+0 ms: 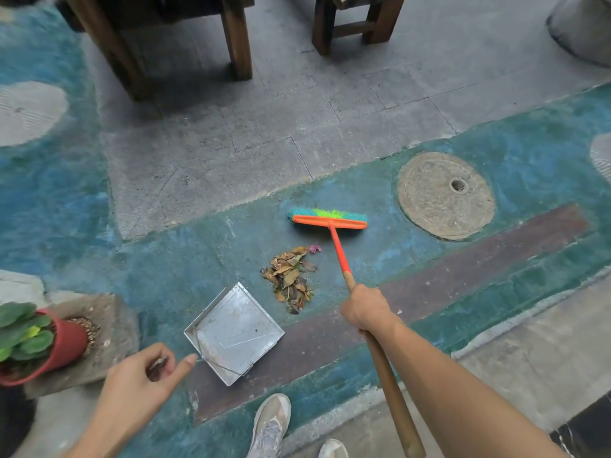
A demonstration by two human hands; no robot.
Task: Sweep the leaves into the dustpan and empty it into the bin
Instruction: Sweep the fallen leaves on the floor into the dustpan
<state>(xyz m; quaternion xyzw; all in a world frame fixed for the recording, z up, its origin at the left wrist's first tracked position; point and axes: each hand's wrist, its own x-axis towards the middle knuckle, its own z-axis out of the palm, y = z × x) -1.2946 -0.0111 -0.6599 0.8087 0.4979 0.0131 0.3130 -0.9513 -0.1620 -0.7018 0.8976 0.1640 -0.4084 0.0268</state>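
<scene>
Because the leaves (291,280) are dry, curled and very light, they are judged likely to scatter or be flicked past the pan under a hard stroke, so short, soft pulls are called for. They are heaped on the painted floor (165,276) near the open lip of the dustpan (234,332), which lies flat and empty; no bin is seen. The broom (329,219) is placed with its bristles on the far side of the heap, and its wooden handle is gripped by the right hand (365,309), fingers wrapped round it just below the orange section. The left hand (142,375) is held just beside the pan's near corner, fingers loosely curled and one stretched toward the wire handle (221,364); something small and dark shows in the curl, but whether it is held cannot be told. The thin metal pan is judged light, stiff and prone to slide, and best taken by that wire handle.
</scene>
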